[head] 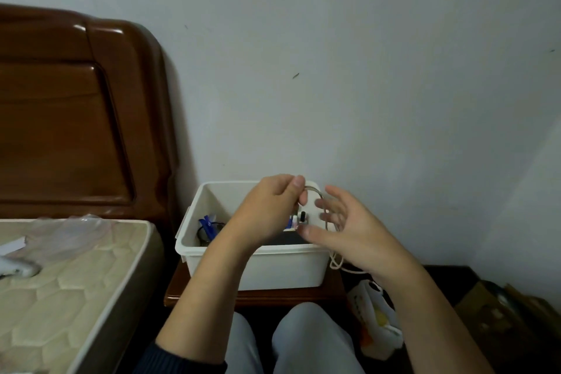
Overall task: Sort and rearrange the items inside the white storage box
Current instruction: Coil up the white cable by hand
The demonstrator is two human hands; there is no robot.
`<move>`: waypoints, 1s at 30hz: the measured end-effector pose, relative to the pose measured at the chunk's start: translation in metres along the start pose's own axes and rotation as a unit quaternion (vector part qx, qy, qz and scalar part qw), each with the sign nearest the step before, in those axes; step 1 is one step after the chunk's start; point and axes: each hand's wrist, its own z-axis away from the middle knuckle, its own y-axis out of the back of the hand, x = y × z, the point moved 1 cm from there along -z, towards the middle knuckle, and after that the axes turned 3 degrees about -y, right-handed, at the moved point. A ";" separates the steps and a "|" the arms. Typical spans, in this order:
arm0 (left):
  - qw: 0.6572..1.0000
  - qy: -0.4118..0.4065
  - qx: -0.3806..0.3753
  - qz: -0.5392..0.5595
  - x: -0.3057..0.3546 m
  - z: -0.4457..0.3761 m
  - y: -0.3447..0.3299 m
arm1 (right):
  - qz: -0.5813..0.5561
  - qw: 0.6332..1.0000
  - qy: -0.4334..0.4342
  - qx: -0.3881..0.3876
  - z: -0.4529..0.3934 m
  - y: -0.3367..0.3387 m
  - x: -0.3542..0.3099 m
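Two hands work above the white storage box, which sits on a dark wooden surface against the wall, just beside the bed. The left hand pinches a thin pale cable between thumb and curled fingers; the right hand is spread, fingers loose, the cable looping across them and trailing down past the box's right wall. Inside the box lie blue items (too blurred to name) and a black cord.
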 end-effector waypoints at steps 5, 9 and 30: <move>0.991 -0.036 0.122 0.051 0.010 -0.006 -0.001 | -0.075 0.996 -0.053 -0.005 -0.010 -0.007 0.011; 0.937 -0.017 0.334 0.097 0.005 -0.010 0.027 | -0.019 0.989 -0.142 0.034 -0.010 -0.005 0.046; 0.984 0.085 0.153 0.028 -0.024 0.008 0.012 | 0.263 0.948 -0.178 0.028 -0.014 0.031 0.032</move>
